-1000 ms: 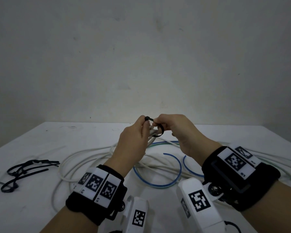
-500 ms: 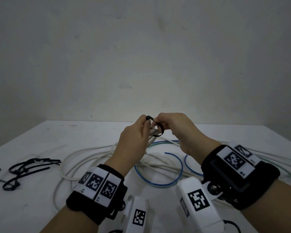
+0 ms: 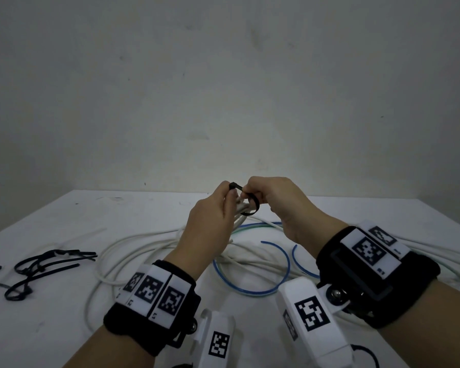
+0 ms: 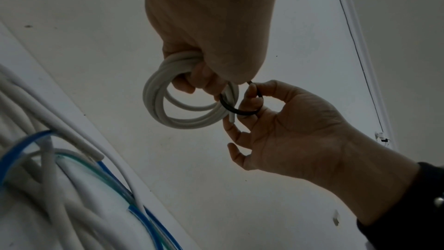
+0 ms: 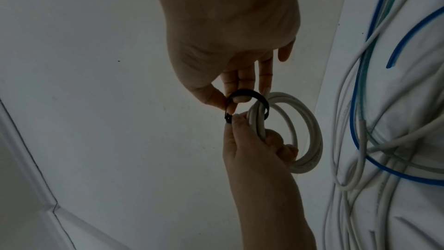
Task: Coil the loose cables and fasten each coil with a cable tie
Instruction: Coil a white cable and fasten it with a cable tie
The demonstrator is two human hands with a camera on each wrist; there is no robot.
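The white cable coil (image 4: 190,100), small and round, hangs raised at the centre of the head view, above the table (image 3: 64,216), so the tie can pass freely around it. Your left hand (image 3: 210,221) curls its fingers through the coil, keeping the turns bunched, and pinches the head of the black cable tie (image 5: 250,102). Your right hand (image 3: 279,205) pinches the tie's strap beside that head, seemingly to cinch the loop. Loose white and blue cables (image 3: 250,261) sprawl below; spare ties (image 3: 45,264) lie at centre left.
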